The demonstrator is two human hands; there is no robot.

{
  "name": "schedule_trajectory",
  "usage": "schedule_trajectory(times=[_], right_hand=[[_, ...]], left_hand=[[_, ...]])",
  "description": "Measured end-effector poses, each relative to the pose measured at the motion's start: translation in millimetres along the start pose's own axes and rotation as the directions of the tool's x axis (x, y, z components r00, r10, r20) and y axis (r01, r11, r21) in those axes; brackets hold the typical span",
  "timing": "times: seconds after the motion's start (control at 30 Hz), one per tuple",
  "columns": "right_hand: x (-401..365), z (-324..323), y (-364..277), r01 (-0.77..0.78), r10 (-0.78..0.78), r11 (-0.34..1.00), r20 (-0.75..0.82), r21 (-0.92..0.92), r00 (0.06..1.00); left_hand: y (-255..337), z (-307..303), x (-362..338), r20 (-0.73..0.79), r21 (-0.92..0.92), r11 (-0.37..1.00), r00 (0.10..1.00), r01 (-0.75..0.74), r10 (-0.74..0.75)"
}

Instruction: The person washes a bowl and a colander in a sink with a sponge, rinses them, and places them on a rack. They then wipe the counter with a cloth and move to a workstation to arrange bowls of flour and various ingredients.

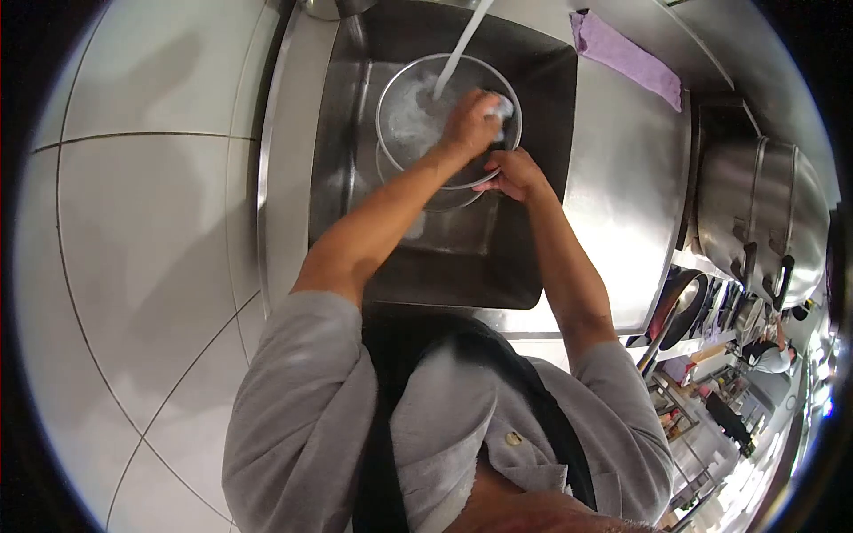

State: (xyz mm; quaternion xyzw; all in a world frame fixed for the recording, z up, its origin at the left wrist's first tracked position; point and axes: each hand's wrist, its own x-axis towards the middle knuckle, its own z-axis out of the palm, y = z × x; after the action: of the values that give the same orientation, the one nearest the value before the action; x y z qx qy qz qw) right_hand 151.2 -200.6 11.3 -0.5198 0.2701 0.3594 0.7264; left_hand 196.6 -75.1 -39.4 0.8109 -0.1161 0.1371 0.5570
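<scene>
A round metal bowl [400, 147] with a bright rim sits tilted in the deep metal sink [391, 258]. A stream of water [462, 44] runs down into it, and the water inside is cloudy with froth. My left hand [472, 124] reaches inside the bowl near its right wall, fingers closed round a pale, soapy sponge [502, 108]. Part of the sponge is hidden by the fingers. At the bowl's lower right, my right hand [515, 173] grips the rim, thumb over the edge and fingers beneath.
A metal counter [626, 195] runs along the sink's right side, with a purple cloth [622, 55] at its back. Farther right stands a large metal pot [755, 222], above a shelf holding a frying pan [682, 306]. White tiles [142, 231] cover the left side. Another person [771, 357] is in the distance.
</scene>
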Motion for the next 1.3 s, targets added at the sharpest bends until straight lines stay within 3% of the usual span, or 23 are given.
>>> schedule_trajectory(times=[0.07,0.1,0.13,0.2,0.27,0.33,0.4,0.43,0.5,0.53,0.6,0.63,0.67,0.7,0.8,0.87,0.97,1.03,1.07,1.13,1.17,1.27,1.3], right_hand=[[-3.3,0.6,3.8,-0.011,0.009,0.999,-0.032,-0.052,0.999],[-5.8,6.7,-2.4,0.006,-0.009,0.997,-0.048,-0.076,0.999],[-5.7,12.1,-5.5,0.021,-0.027,0.995,-0.061,-0.096,0.998],[0.5,3.1,-2.6,-0.013,0.011,0.997,-0.031,-0.079,0.999],[-3.3,-1.7,-0.7,-0.02,0.018,0.997,-0.023,-0.072,1.0],[-4.1,6.0,-6.8,0.021,-0.022,0.998,-0.011,-0.063,1.0],[4.4,-3.7,-2.4,-0.02,0.021,0.998,0.007,-0.067,1.0],[9.8,-14.4,2.3,-0.044,0.045,0.997,0.012,-0.07,0.999],[45.5,-45.5,24.5,0.287,-0.221,0.83,0.192,-0.478,0.956],[43.3,-42.5,19.5,0.321,-0.265,0.815,0.182,-0.482,0.947],[37.5,-35.4,9.0,0.384,-0.351,0.779,0.162,-0.496,0.922],[13.1,-9.3,-9.0,0.236,-0.27,0.896,-0.038,-0.377,0.962],[-6.2,7.3,-23.6,0.103,-0.153,0.97,-0.223,-0.22,0.963],[-15.8,11.7,-30.0,0.162,-0.193,0.959,-0.116,-0.231,0.974],[13.2,-8.9,-8.3,0.093,-0.129,0.98,-0.211,-0.175,0.969],[15.2,5.0,-11.9,0.079,-0.115,0.977,-0.173,-0.198,0.978],[27.7,10.1,-26.5,0.118,-0.146,0.968,-0.113,-0.222,0.983],[36.3,-1.8,-50.6,0.093,-0.118,0.963,-0.087,-0.253,0.989],[41.4,-3.8,-60.0,0.075,-0.117,0.939,-0.107,-0.334,0.987],[42.1,5.5,-80.3,0.029,-0.113,0.877,-0.148,-0.479,0.982],[44.4,17.2,-91.0,-0.047,-0.007,0.86,-0.105,-0.508,0.994],[70.4,55.1,-109.9,-0.112,0.086,0.593,-0.075,-0.798,0.993],[76.2,73.1,-107.9,-0.005,-0.041,0.515,-0.03,-0.857,0.999]], left_hand=[[-5.5,-17.3,21.3,-0.055,0.069,0.981,0.983,0.179,-0.175],[0.3,-5.4,17.3,-0.125,-0.032,0.975,0.967,0.222,-0.224],[5.4,-0.5,11.0,-0.101,0.04,0.997,0.993,0.069,-0.064],[6.9,0.5,8.7,-0.07,0.056,0.997,0.997,0.044,-0.04],[22.0,-27.4,29.5,-0.023,0.011,0.95,0.95,0.313,-0.312],[24.9,-5.1,14.6,-0.049,0.049,0.998,0.998,0.04,-0.038],[21.8,-7.9,15.4,-0.015,0.102,0.994,0.999,-0.037,0.038],[20.9,-8.1,16.6,-0.027,0.105,0.994,0.999,0.026,-0.023],[19.1,-7.8,26.0,-0.054,0.105,0.985,0.989,0.139,-0.134],[25.6,-3.1,13.1,0.001,0.04,0.997,0.998,0.06,-0.06],[19.2,-8.3,-8.7,0.089,0.112,0.994,0.996,0.013,-0.023],[6.0,-16.5,-20.2,0.145,0.225,0.97,0.987,-0.094,0.062],[-3.2,-30.7,-24.5,0.191,0.251,0.964,0.981,-0.088,0.04],[-12.0,-46.1,-27.0,0.235,0.277,0.957,0.972,-0.085,0.018],[-31.6,-51.3,-7.0,0.109,0.468,0.882,0.986,0.063,-0.128],[-31.3,-31.1,7.8,0.001,0.37,0.906,0.976,0.204,-0.219],[-28.6,-3.9,-1.1,0.121,0.271,0.962,0.993,-0.026,-0.008],[-20.2,-7.4,-8.2,0.329,0.109,0.968,0.911,0.224,-0.248],[-20.1,-16.4,-10.3,0.463,0.096,0.949,0.83,0.301,-0.31],[29.5,-51.3,-14.1,0.529,0.124,0.932,0.772,0.341,-0.353],[47.4,-64.1,-14.1,0.56,0.141,0.922,0.739,0.361,-0.375],[48.8,-74.4,-10.0,0.476,0.302,0.879,0.741,0.369,-0.475],[34.7,-75.1,-8.4,0.404,0.308,0.888,0.798,0.341,-0.447]])
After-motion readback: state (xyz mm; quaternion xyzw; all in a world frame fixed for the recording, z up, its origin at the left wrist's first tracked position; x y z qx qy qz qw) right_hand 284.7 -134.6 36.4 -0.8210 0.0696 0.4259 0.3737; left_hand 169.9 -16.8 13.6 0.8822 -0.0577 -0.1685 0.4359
